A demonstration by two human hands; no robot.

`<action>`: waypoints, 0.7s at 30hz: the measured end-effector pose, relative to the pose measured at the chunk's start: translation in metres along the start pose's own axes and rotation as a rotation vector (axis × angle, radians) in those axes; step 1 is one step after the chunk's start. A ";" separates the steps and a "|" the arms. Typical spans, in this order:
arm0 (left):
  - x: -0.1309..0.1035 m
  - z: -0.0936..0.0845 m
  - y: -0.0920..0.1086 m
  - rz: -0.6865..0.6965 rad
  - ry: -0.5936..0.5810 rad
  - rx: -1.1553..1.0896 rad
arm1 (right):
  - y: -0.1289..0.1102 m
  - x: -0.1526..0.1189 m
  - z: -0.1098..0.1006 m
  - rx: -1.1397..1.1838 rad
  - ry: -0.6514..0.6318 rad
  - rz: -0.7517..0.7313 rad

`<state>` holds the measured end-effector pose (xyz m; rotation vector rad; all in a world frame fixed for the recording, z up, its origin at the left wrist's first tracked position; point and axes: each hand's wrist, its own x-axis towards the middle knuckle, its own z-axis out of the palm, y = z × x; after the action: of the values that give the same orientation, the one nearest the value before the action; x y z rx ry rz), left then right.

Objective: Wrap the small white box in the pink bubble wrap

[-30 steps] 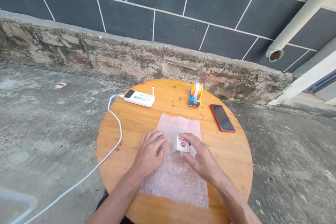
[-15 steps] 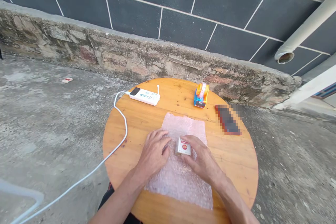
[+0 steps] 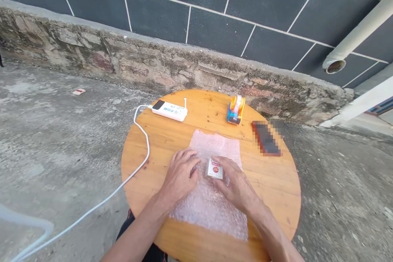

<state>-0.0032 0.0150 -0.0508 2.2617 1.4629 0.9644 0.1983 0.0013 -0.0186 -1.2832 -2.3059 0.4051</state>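
Note:
A sheet of pinkish bubble wrap [image 3: 211, 213] lies flat on the round wooden table [image 3: 141, 188]. On the middle of it sits a small white box [image 3: 214, 169] with red print on top. My right hand [image 3: 236, 182] holds this box from the right, fingertips at its far edge and thumb at its near edge. My left hand [image 3: 181, 174] rests palm down across the wrap's left edge, fingers stretched out and apart from the box. Nothing shows in that hand.
A white power bank [image 3: 169, 111] with a white cable [image 3: 148, 143] is at the far left of the table. A tape dispenser [image 3: 236, 110] stands at the back, and a blurred-out dark, red-edged object [image 3: 266, 139] lies at right. A stone-based wall [image 3: 138, 61] runs behind.
Both hands, the box and the bubble wrap keep their places on the table. Only the camera view has shifted very slightly.

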 end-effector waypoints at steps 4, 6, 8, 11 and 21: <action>0.000 0.000 0.000 0.011 0.009 0.003 | 0.001 0.001 0.001 -0.023 0.006 0.000; 0.000 0.000 0.001 0.014 0.010 0.007 | 0.000 0.001 0.001 -0.026 0.009 -0.003; 0.000 0.000 0.001 0.017 0.009 0.010 | -0.001 0.000 0.000 -0.026 0.008 0.000; -0.001 -0.001 0.001 0.016 0.010 0.010 | -0.003 -0.002 -0.001 -0.026 0.011 0.007; -0.002 0.000 0.000 0.008 0.011 0.012 | -0.002 0.001 -0.003 -0.056 -0.005 0.007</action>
<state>-0.0040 0.0134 -0.0514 2.2758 1.4691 0.9743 0.1985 0.0014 -0.0149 -1.3187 -2.3324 0.3485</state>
